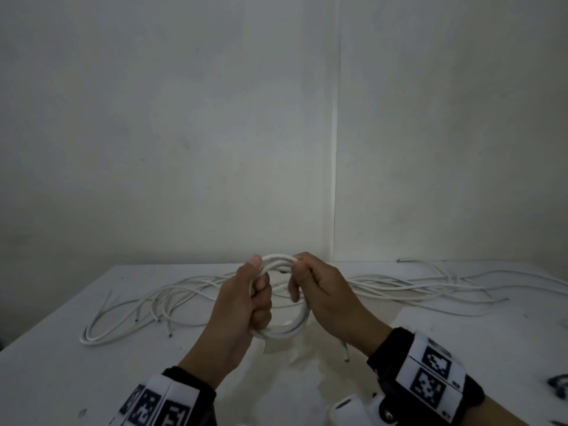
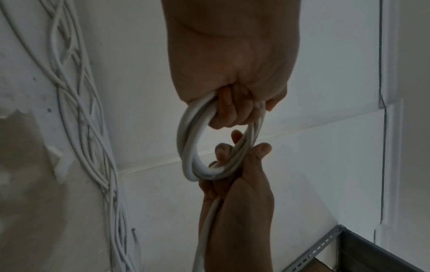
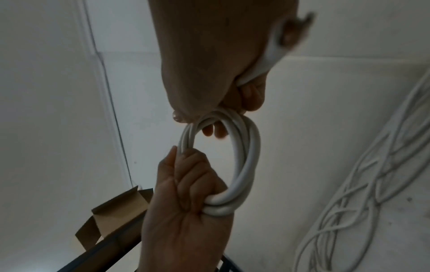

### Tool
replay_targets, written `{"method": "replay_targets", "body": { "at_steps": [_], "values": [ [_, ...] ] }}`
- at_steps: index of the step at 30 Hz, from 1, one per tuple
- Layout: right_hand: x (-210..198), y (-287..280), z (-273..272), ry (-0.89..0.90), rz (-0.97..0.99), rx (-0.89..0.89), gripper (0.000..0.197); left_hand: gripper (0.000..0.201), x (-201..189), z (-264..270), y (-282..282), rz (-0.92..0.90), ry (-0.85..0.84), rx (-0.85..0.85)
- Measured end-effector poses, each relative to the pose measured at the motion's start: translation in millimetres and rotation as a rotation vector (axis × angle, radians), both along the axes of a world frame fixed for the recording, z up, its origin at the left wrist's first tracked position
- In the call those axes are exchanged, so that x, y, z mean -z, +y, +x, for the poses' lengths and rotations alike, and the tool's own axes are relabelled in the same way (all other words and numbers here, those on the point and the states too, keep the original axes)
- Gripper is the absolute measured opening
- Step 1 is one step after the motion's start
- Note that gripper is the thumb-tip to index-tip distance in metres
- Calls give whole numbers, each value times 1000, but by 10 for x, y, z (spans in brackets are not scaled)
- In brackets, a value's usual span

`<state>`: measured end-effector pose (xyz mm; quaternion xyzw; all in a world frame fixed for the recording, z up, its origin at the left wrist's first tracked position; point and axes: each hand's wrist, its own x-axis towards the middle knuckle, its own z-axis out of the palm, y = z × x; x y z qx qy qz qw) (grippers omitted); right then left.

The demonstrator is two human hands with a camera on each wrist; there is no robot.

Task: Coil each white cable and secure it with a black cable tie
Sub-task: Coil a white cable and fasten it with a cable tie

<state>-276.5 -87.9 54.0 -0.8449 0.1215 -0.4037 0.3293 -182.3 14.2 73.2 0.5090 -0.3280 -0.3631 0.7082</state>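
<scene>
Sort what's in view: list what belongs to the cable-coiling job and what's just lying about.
Part of the job:
- coiled white cable, gripped by the left hand and the right hand
- loose white cables spread on the table, waiting to be coiled

Just lying about:
- cardboard box, open flaps, seen from the right wrist
- metal shelf frame, seen from the left wrist

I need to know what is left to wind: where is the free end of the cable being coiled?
In the head view, the free end lies on the table, just below the right hand and the coil.
</scene>
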Motion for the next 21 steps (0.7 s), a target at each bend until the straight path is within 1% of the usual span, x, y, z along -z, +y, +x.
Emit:
{"method": "replay_targets", "body": {
  "at_steps": [1, 4, 5, 8, 10, 12, 14, 15, 16, 18, 19, 21],
  "values": [
    [-16, 14, 0, 14, -50, 32, 31, 45, 3, 3, -5, -5, 2, 4],
    [-84, -21, -38, 110, -236, 108, 58, 43, 23, 59, -1, -11, -54, 90],
    [-114, -40, -63, 148, -268, 118, 61, 41, 14, 100, 12, -5, -86, 145],
    [-151, -40, -111, 291, -377, 138, 57, 41, -30, 248, 80, 89, -231, 262],
    [-134, -41, -105, 344, -459, 143, 68, 45, -31, 269, 87, 165, -253, 259],
    [-124, -73, -90, 348, -508, 137, 80, 45, -22, 190, 57, 198, -227, 204],
    [-170, -78, -87, 351, -507, 132, 83, 43, -16, 74, 12, 185, -192, 126],
    [-188, -72, -86, 342, -481, 120, 78, 43, -17, 19, -2, 166, -162, 88],
    [-199, -69, -87, 314, -425, 94, 68, 42, -22, -24, -9, 140, -131, 57],
    [-212, -67, -98, 188, -254, 16, 39, 45, -38, -74, -25, 89, -64, 16],
    [-212, -62, -112, 124, -176, -11, 31, 46, -42, -84, -33, 73, -28, 6],
    [-214, -46, -149, 47, -86, -31, 30, 45, -49, -94, -39, 48, 25, 12]
  ]
}}
